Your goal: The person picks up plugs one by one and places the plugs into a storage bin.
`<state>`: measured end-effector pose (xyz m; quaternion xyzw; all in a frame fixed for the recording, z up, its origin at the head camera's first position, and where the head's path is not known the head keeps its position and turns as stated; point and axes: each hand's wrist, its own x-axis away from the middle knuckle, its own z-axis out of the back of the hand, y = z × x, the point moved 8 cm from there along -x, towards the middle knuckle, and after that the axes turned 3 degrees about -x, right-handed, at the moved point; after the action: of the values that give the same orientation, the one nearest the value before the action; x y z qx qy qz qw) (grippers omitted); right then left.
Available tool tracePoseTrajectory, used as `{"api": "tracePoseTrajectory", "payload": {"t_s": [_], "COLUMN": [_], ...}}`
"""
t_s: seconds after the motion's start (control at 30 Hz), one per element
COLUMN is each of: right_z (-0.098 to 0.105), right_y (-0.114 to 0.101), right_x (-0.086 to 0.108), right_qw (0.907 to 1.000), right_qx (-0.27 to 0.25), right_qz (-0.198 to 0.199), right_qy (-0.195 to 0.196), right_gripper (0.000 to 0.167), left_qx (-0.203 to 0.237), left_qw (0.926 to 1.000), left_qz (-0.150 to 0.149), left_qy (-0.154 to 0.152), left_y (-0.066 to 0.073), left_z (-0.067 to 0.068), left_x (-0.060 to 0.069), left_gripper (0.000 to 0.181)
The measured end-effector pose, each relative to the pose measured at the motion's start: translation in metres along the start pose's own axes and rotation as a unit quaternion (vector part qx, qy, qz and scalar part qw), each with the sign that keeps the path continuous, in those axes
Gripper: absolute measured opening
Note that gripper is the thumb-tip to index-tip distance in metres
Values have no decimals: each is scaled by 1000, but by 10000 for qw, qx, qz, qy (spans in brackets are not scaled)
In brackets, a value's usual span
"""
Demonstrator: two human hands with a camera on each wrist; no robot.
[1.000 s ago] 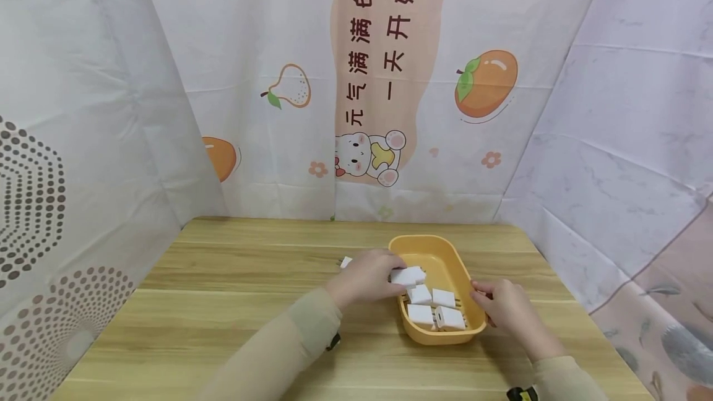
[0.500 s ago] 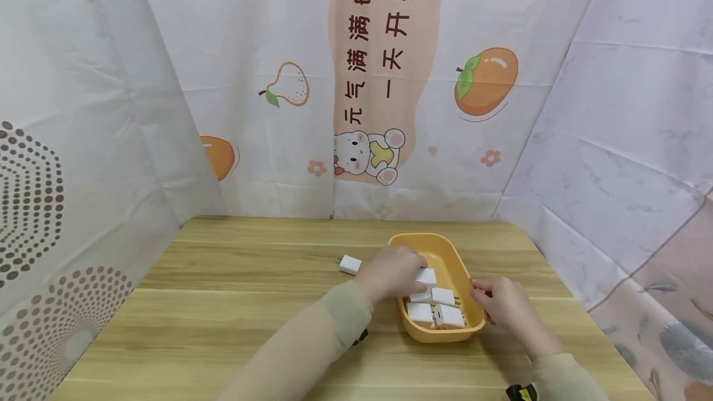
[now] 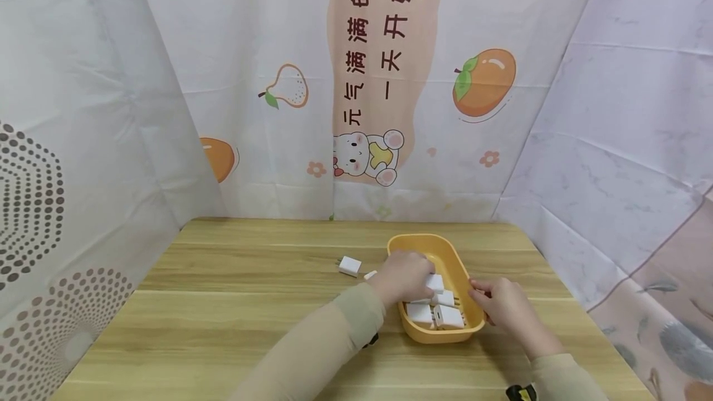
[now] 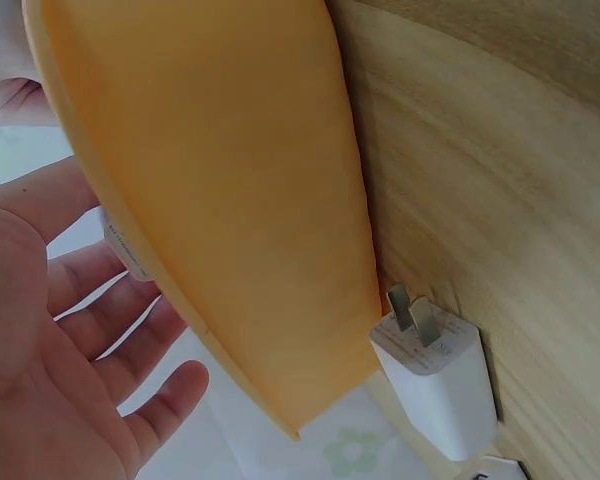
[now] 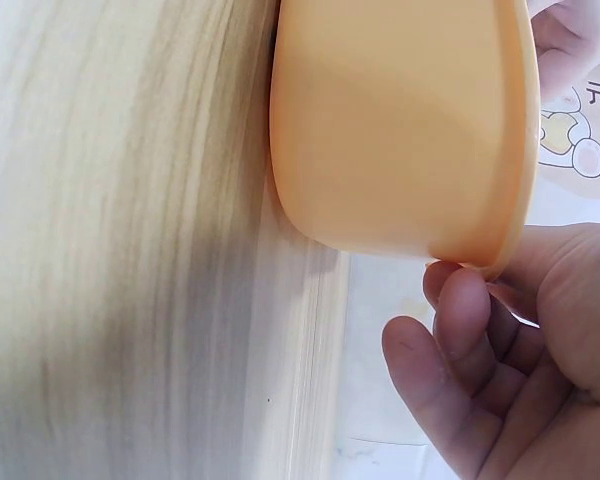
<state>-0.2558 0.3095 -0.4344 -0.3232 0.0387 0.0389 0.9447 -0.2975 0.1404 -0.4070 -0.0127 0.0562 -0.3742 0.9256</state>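
A yellow plastic basket (image 3: 445, 257) stands on the table with several white charger plugs (image 3: 419, 313) in its near part. My left hand (image 3: 402, 278) reaches over its left rim, holding a white charger plug (image 3: 436, 283) between thumb and fingers inside the basket. In the left wrist view, that hand's palm is outside the rim and the held plug (image 4: 125, 248) shows partly behind the edge. On the right side, my right hand (image 3: 504, 303) pinches the basket's rim; the right wrist view shows its thumb and fingers on the edge (image 5: 525, 170).
Left of the basket, a white charger plug (image 3: 350, 266) lies on the wooden table (image 3: 239, 308). Another plug (image 3: 370, 275) is partly hidden behind the left hand. Patterned curtains (image 3: 267, 159) hang behind and on both sides.
My left hand has moved right and slightly down into the basket with the charger plug. The plugs on the table have come into view. My right hand stays on the rim.
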Motion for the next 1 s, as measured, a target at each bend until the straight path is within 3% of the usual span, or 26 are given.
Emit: {"api": "tracePoseTrajectory", "payload": {"t_s": [0.23, 0.63, 1.0], "right_z": [-1, 1, 1], "right_y": [-1, -2, -2], "right_x": [0, 3, 2], "right_qw": [10000, 10000, 9999], "right_qx": [18, 23, 86], "right_qz": [-23, 20, 11], "right_qy": [-39, 54, 67], "right_gripper": [35, 34, 34], "left_qx": [25, 80, 90], "left_qw": [10000, 9999, 9999], "left_qz": [-15, -7, -75], "left_qy": [-36, -135, -42], "left_y": [4, 4, 5], "left_z": [-5, 0, -1], "left_x": [1, 5, 6], "left_gripper": [25, 19, 20]}}
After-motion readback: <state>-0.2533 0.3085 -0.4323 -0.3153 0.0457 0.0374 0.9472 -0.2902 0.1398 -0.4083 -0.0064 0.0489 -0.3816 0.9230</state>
